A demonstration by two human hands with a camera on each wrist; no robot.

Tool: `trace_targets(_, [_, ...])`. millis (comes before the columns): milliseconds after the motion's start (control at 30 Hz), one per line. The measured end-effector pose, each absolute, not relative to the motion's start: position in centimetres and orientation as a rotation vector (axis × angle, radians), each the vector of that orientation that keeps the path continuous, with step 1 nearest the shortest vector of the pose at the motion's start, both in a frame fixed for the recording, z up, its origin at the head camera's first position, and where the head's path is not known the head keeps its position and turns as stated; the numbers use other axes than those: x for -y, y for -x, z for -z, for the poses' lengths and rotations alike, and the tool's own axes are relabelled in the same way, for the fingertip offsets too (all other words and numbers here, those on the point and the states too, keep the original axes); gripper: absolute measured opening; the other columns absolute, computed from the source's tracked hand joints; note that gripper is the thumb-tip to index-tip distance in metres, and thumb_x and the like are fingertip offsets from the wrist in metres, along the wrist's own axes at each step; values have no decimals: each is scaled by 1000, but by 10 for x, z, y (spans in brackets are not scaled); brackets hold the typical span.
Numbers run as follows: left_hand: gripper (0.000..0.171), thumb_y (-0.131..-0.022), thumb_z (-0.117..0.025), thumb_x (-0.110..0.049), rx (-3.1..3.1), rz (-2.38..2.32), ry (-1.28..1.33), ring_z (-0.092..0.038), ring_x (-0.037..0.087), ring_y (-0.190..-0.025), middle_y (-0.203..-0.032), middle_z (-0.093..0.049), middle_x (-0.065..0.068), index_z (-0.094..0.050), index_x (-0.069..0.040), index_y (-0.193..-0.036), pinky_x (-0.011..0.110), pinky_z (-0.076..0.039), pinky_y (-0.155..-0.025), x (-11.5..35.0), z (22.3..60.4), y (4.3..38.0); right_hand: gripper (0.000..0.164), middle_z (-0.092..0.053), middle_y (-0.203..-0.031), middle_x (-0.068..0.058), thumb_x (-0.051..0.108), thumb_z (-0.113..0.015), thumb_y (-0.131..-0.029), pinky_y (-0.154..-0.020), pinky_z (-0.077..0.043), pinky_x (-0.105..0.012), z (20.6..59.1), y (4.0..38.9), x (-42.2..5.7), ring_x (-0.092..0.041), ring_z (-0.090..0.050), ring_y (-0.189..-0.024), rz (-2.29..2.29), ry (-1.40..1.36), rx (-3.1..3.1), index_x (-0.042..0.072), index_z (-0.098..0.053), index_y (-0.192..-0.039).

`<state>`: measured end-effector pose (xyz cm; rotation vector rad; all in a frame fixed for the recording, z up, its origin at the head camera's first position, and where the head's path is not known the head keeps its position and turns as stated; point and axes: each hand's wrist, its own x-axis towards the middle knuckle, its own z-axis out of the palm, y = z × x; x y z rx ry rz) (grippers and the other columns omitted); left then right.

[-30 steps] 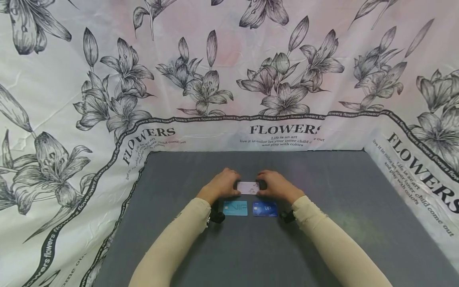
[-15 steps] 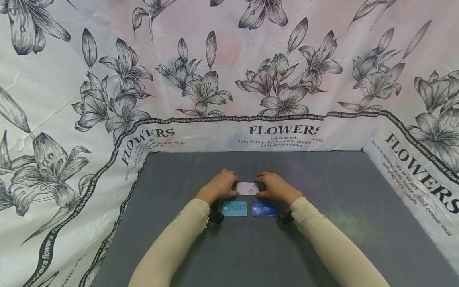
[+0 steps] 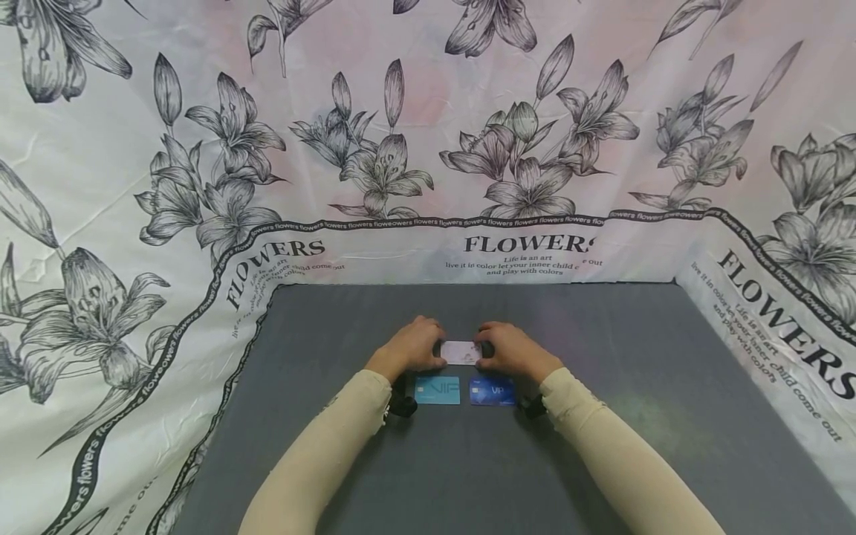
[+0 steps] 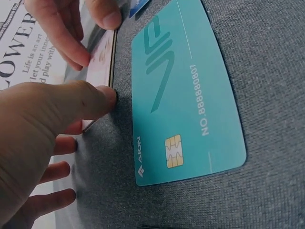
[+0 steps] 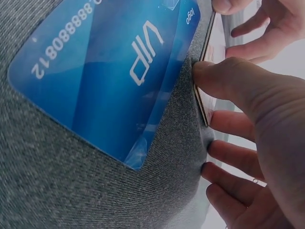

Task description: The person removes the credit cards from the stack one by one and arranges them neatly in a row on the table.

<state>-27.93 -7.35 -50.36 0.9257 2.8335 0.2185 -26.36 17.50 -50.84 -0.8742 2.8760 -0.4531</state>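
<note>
A pale pink card (image 3: 460, 353) with a small printed pattern lies level between both hands, just beyond two other cards. My left hand (image 3: 416, 345) pinches its left end, thumb on the near edge and index finger on the far side. At the opposite end my right hand (image 3: 513, 349) pinches it the same way. In the wrist views the pink card shows a thin dark edge close over the cloth. Nearer to me lie a teal VIP card (image 4: 186, 95) with a gold chip, on the left, and a blue VIP card (image 5: 109, 81), on the right.
Dark grey cloth (image 3: 428, 475) covers the tabletop. White fabric (image 3: 374, 256) printed with flowers and lettering rises behind it and along both sides. Black wrist straps (image 3: 403, 405) sit beside the outer edges of the two near cards.
Both hands stay on the ends of the pink card, and the cards keep their places. Only a slight shift of the whole head view shows.
</note>
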Motion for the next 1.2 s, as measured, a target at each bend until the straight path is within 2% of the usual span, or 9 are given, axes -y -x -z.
trace_targets(600, [49,-99,-80,-42,-2832,-266,-874,-56,29,-142,-149,-67,7,-75,-13,-139,47,-48,-123,74,494,282,45,-72,-136,-26,24,-90,-86,-111,-56,-59,499,272,-182,-44,-71,-125,496,1001,-2928,0,-79,-122])
trace_targets(800, [47,-98,-81,-42,-2852,-243,-934,-58,30,-140,-145,-70,7,-77,-13,-135,48,-51,-119,70,485,283,45,-68,-144,-29,24,-89,-86,-115,-53,-61,489,274,-189,-48,-67,-133,491,1009,-2915,1,-79,-123])
trace_targets(1200, [42,-97,-81,-41,-2851,-198,-1110,-63,30,-134,-138,-75,4,-80,-13,-128,49,-56,-112,48,476,275,43,-69,-143,-29,24,-90,-86,-113,-53,-62,477,262,-216,-48,-67,-133,458,1040,-2922,1,-80,-122])
